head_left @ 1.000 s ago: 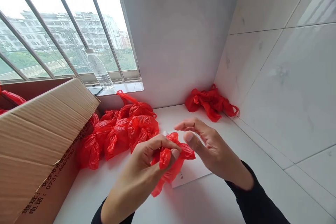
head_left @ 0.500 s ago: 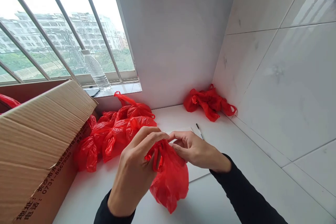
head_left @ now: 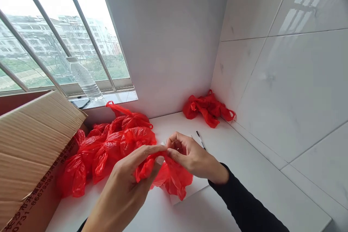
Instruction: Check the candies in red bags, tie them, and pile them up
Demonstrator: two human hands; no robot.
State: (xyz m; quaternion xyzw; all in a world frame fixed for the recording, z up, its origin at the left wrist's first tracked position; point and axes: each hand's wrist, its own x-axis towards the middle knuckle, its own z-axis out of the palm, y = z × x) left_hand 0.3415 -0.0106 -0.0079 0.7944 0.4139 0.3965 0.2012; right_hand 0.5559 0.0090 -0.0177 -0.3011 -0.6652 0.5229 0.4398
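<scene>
A thin, crinkled red plastic bag (head_left: 178, 179) hangs above the white tabletop (head_left: 233, 206), its gathered top bunched between both hands; the left hand (head_left: 127, 183) is partly closed, thumb and fingers gripping the twisted film; the right hand (head_left: 190, 156), fingers curled, pinches its edge between thumb and forefinger; a flat white sheet (head_left: 196, 188) lies beneath, partly hidden by bag and hand; near it rests a slim pen (head_left: 200, 139); glossy, bulging red bundles (head_left: 108, 148) crowd the left, against a ridged cardboard box (head_left: 35, 134); limp red bags (head_left: 208, 108) lie heaped in the corner; a clear ribbed bottle (head_left: 86, 82) stands on the sill (head_left: 119, 96).
</scene>
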